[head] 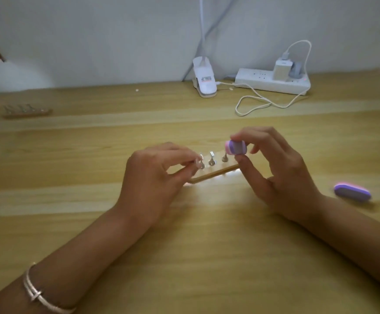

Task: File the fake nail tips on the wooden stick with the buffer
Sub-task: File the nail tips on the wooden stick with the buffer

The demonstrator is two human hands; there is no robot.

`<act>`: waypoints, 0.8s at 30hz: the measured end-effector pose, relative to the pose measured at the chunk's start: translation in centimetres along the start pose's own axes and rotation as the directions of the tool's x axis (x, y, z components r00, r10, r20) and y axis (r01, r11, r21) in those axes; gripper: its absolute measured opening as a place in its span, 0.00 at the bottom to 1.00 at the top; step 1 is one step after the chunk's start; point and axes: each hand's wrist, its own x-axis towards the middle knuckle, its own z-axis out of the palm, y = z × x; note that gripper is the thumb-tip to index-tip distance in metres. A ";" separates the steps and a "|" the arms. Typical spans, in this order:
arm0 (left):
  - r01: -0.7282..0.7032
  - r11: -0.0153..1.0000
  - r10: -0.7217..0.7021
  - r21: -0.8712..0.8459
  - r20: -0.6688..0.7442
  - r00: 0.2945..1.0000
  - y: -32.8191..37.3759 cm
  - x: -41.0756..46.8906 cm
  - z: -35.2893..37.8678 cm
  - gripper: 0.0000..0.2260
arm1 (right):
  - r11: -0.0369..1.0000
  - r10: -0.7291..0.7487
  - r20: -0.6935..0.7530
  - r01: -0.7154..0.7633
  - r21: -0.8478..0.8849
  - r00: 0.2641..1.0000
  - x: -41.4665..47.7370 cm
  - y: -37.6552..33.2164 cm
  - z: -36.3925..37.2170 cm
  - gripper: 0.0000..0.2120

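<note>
- Pale wood, flat and narrow: the wooden stick (216, 174) lies on the table (184, 257) between the two hands, slanting from near left to far right.
- We see three small metal holders standing in a row on it, each carrying a pale nail tip (211, 157); blur hides their finer shape.
- The left hand (152, 177) pinches the leftmost tip between thumb and forefinger.
- The right hand (282, 175) pinches the buffer (235, 148), a small rounded block with pink and purple layers and a grey face, thumb below and fingers above.
- The buffer sits just above the stick's right end, beside the rightmost holder; we cannot tell whether they touch.
- A second buffer (352, 191) lies on the table to the right of the right wrist.
- A bracelet (37, 293) circles the left wrist.
- At the far edge we see a power strip (273, 83).
</note>
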 end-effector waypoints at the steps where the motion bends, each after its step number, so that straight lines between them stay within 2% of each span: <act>1: 0.075 0.986 -0.070 -0.150 0.037 0.997 0.3 -0.5 0.0 0.02 | 0.999 0.027 -0.011 -0.027 0.032 1.000 -0.3 -0.3 -0.1 0.11; 3: 0.250 0.901 -0.201 -0.354 0.169 0.965 0.8 -1.4 0.2 0.04 | 0.994 0.064 -0.006 -0.063 0.088 0.998 -0.9 -1.0 -0.3 0.11; 6: 0.367 0.835 -0.255 -0.410 0.302 0.919 0.7 -1.9 0.9 0.03 | 0.994 0.036 0.055 -0.041 0.102 0.998 -1.4 -1.6 -0.6 0.11; 9: 0.354 0.835 -0.235 -0.421 0.308 0.922 0.3 -1.5 1.2 0.04 | 0.994 0.018 0.115 -0.029 0.102 0.993 -1.2 -1.6 -0.8 0.10; 13: 0.296 0.861 -0.169 -0.414 0.316 0.934 0.3 -1.4 1.1 0.06 | 0.995 -0.071 0.188 0.057 0.080 0.980 -1.6 -1.9 -0.6 0.11; 16: 0.280 0.875 -0.154 -0.395 0.322 0.934 0.2 -1.5 1.0 0.08 | 0.995 -0.093 0.194 0.082 0.061 0.977 -1.6 -1.8 -0.4 0.11; 20: 0.300 0.880 -0.182 -0.368 0.323 0.929 0.4 -1.5 1.1 0.08 | 0.998 -0.052 0.175 0.047 0.032 0.983 -1.5 -1.6 -0.5 0.11; 24: 0.268 0.893 -0.149 -0.361 0.325 0.934 0.4 -1.5 1.0 0.09 | 0.995 -0.096 0.185 0.094 0.023 0.978 -1.6 -2.0 -0.3 0.11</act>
